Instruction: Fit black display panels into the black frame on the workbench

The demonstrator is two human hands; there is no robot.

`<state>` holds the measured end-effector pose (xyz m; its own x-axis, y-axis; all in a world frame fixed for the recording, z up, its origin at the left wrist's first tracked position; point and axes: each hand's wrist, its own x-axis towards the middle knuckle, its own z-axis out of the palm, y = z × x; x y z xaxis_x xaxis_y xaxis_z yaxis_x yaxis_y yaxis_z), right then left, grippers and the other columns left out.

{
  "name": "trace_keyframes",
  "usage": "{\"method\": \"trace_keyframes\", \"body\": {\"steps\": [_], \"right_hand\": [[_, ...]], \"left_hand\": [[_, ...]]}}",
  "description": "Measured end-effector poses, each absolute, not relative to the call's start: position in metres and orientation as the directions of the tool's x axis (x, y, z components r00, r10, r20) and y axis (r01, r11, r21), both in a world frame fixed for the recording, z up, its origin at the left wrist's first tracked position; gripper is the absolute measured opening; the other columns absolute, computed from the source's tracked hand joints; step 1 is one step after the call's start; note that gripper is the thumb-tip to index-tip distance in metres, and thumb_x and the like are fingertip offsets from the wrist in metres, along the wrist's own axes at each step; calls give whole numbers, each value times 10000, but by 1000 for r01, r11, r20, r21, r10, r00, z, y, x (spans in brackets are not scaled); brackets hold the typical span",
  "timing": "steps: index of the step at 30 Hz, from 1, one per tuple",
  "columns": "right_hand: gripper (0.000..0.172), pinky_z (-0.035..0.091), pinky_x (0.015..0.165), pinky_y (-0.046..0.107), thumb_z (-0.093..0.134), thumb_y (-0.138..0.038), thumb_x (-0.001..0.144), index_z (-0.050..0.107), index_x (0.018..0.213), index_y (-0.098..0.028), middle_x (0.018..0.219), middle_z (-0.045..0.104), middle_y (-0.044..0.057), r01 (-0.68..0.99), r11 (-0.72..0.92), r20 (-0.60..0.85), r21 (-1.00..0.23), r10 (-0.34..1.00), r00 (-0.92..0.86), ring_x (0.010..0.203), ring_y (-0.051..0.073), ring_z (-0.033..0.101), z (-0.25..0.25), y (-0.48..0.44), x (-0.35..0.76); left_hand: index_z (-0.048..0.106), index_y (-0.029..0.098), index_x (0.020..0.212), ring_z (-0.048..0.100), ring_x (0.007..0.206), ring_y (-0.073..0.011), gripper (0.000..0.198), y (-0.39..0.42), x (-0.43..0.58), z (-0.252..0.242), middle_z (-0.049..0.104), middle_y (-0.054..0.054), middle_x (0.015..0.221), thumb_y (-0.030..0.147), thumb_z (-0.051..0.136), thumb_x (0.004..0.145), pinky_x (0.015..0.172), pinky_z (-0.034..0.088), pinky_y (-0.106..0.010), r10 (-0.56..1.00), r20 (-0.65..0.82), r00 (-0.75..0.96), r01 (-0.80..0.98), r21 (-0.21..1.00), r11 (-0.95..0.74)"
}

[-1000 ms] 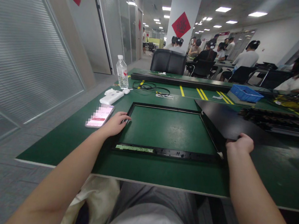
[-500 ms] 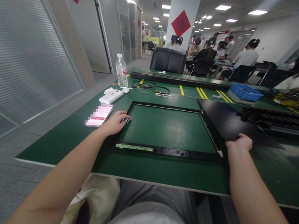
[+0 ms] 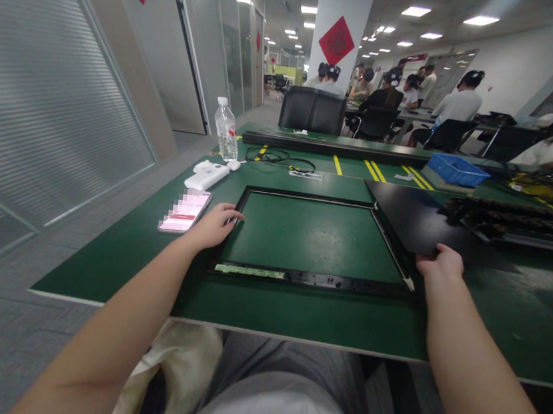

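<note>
A black rectangular frame (image 3: 298, 278) lies flat on the green table (image 3: 294, 310) in front of me. My left hand (image 3: 213, 226) rests on the frame's left edge with its fingers curled over it. My right hand (image 3: 440, 262) is closed on the near edge of a black flat panel (image 3: 416, 217) that lies just right of the frame. A thin green strip (image 3: 248, 272) sits along the frame's near left side.
A phone (image 3: 185, 210) with a lit screen lies left of my left hand, a white device (image 3: 207, 176) and a water bottle (image 3: 227, 132) behind it. Black cables, a blue tray (image 3: 455, 170) and dark long parts (image 3: 526, 224) sit farther back. People sit at distant tables.
The black panel in my right hand has come down from a slight tilt and shifted a little right, lying lower on the table. My left hand has stayed put.
</note>
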<state>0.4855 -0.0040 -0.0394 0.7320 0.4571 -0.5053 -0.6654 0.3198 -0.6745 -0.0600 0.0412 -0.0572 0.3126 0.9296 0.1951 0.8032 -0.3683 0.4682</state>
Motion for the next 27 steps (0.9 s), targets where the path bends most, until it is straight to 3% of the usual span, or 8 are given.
{"method": "trace_keyframes", "body": {"steps": [5, 27], "right_hand": [[264, 625, 784, 262, 492, -11, 950, 657, 1067, -182, 981, 753, -2, -662, 299, -513, -687, 446, 734, 688, 79, 683, -38, -3, 484], [322, 612, 788, 212, 438, -72, 1036, 708, 1175, -179, 1056, 779, 31, -674, 281, -469, -683, 538, 700, 780, 86, 700, -44, 1, 487]], "left_hand": [[775, 193, 1191, 567, 1385, -340, 394, 41, -60, -56, 570, -144, 1423, 356, 521, 938, 1252, 401, -497, 932, 186, 310, 812, 458, -361], [783, 212, 1171, 578, 1372, -336, 383, 41, -61, -57, 591, -128, 1405, 365, 523, 935, 1250, 403, -508, 929, 202, 310, 805, 463, -370]]}}
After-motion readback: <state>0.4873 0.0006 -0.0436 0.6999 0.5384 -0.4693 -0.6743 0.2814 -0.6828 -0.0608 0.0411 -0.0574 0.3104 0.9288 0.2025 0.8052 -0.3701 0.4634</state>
